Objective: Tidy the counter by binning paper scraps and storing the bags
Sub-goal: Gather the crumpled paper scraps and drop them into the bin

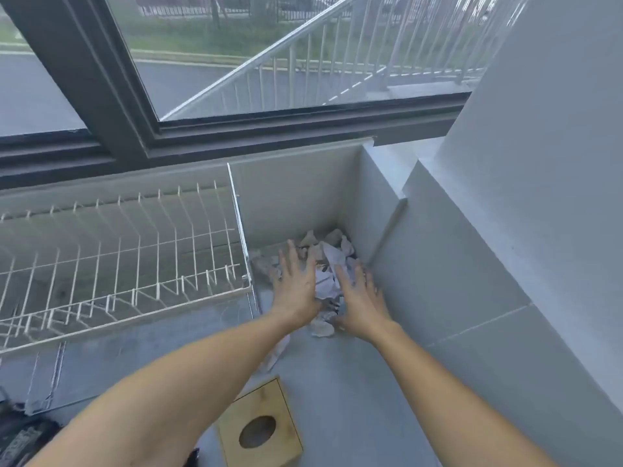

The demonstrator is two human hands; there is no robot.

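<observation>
A heap of crumpled white paper scraps (328,261) lies in the far right corner of the grey counter (354,382), against the white wall. My left hand (295,283) lies flat on the heap's left side, fingers spread. My right hand (359,298) presses on its right side, fingers apart too. Between my wrists sits a small crumpled scrap (322,326), and another scrap (278,353) lies nearer, beside my left forearm. Neither hand grips anything. A dark bag (20,436) shows at the bottom left edge.
A white wire dish rack (118,264) fills the counter's left side, right beside the heap. A wooden tissue box with a round hole (259,429) stands near the front edge. White walls close off the back and right; a window runs above.
</observation>
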